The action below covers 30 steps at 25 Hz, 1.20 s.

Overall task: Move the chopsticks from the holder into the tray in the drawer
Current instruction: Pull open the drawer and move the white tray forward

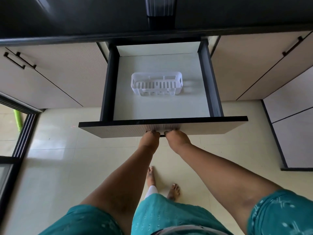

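A dark countertop (84,19) is seen along the top of the view, with pale cabinet fronts (55,73) below it on either side. Between them a wide drawer (162,128) is pulled well out over the tiled floor (59,158); its pale bottom is bare except for one thing. A white slotted plastic tray (156,85) is set on the drawer floor, nearer the back than the front, and nothing is seen inside it. On the countertop above the drawer a dark ribbed holder (160,12) is stood; whether chopsticks are in it cannot be told, as its top is cut off by the frame. The left hand (149,139) and the right hand (177,139) are curled side by side on the drawer's handle at the lower edge of the front panel, fingers closed around it. The task is judged barely begun: the drawer is opened and the tray exposed, but no chopsticks are yet moved.
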{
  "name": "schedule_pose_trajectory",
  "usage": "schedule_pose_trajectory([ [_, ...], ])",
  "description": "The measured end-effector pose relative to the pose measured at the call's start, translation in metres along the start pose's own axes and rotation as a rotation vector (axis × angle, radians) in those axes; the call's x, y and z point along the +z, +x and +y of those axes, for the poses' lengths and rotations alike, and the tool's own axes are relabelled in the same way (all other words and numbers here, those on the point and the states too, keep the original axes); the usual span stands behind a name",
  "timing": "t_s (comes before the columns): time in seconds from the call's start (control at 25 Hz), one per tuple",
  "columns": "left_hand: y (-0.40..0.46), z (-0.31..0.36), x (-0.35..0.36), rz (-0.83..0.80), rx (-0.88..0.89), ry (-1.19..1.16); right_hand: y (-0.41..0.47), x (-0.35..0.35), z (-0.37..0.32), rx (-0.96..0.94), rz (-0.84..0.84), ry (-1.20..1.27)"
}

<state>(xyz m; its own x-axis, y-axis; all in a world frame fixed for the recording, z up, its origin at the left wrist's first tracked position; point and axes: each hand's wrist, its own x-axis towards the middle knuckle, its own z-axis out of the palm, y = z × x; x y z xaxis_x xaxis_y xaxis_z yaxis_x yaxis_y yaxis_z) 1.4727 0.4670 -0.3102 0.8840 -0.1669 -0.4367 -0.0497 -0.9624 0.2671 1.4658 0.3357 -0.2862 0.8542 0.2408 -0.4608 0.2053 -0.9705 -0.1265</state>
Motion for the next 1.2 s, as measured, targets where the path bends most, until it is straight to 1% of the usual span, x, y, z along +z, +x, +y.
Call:
schedule_pose_trajectory([
  [0.04, -0.002, 0.002, -0.001, 0.002, 0.005, 0.011, 0.000, -0.001, -0.001, 0.017, -0.009, 0.009],
  [0.16, -0.006, 0.002, -0.007, -0.064, 0.013, 0.013, -0.001, -0.008, -0.006, 0.078, -0.061, 0.042],
  [0.24, -0.013, 0.005, -0.018, -0.046, -0.042, -0.004, -0.005, -0.019, -0.009, 0.087, -0.061, 0.068],
  [0.32, -0.017, 0.015, -0.037, -0.036, -0.108, 0.046, -0.007, -0.040, -0.013, 0.041, -0.062, 0.042],
  [0.36, -0.018, 0.020, -0.049, -0.081, -0.127, 0.074, -0.006, -0.053, -0.015, 0.010, -0.114, 0.007],
  [0.4, -0.017, 0.026, -0.063, -0.160, -0.103, 0.119, -0.004, -0.067, -0.017, -0.016, -0.203, -0.016],
  [0.44, -0.015, 0.032, -0.078, -0.272, -0.073, 0.143, -0.002, -0.081, -0.020, -0.005, -0.330, 0.011],
  [0.48, -0.012, 0.036, -0.095, -0.364, -0.055, 0.162, 0.002, -0.094, -0.023, 0.012, -0.444, 0.086],
  [0.52, -0.009, 0.040, -0.114, -0.415, -0.069, 0.132, 0.006, -0.109, -0.024, 0.046, -0.517, 0.180],
  [0.56, -0.001, 0.040, -0.130, -0.424, -0.081, 0.064, 0.013, -0.124, -0.025, 0.064, -0.519, 0.239],
  [0.6, 0.006, 0.040, -0.149, -0.402, -0.085, 0.008, 0.020, -0.140, -0.025, 0.063, -0.471, 0.263],
  [0.68, 0.016, 0.040, -0.186, -0.270, -0.087, -0.068, 0.035, -0.172, -0.020, 0.064, -0.341, 0.302],
  [0.72, 0.028, 0.037, -0.201, -0.163, -0.077, -0.086, 0.045, -0.186, -0.015, 0.069, -0.236, 0.344],
  [0.8, 0.048, 0.030, -0.222, 0.065, -0.035, -0.078, 0.068, -0.208, -0.003, 0.086, -0.005, 0.516],
  [0.84, 0.059, 0.025, -0.227, 0.160, -0.018, -0.164, 0.080, -0.216, 0.004, 0.108, 0.076, 0.611],
  [0.88, 0.071, 0.020, -0.228, 0.225, -0.013, -0.319, 0.092, -0.220, 0.012, 0.138, 0.128, 0.685],
  [0.92, 0.085, 0.014, -0.229, 0.283, -0.013, -0.443, 0.105, -0.223, 0.021, 0.172, 0.163, 0.709],
  [0.96, 0.097, 0.008, -0.229, 0.316, -0.010, -0.485, 0.119, -0.222, 0.030, 0.212, 0.189, 0.705],
  [1.04, 0.129, -0.010, -0.223, 0.294, -0.056, -0.484, 0.145, -0.215, 0.047, 0.314, 0.225, 0.683],
  [1.12, 0.157, -0.028, -0.210, 0.213, -0.204, -0.497, 0.166, -0.202, 0.067, 0.438, 0.218, 0.661],
  [1.2, 0.178, -0.042, -0.196, 0.100, -0.357, -0.508, 0.182, -0.182, 0.084, 0.570, 0.156, 0.654],
])
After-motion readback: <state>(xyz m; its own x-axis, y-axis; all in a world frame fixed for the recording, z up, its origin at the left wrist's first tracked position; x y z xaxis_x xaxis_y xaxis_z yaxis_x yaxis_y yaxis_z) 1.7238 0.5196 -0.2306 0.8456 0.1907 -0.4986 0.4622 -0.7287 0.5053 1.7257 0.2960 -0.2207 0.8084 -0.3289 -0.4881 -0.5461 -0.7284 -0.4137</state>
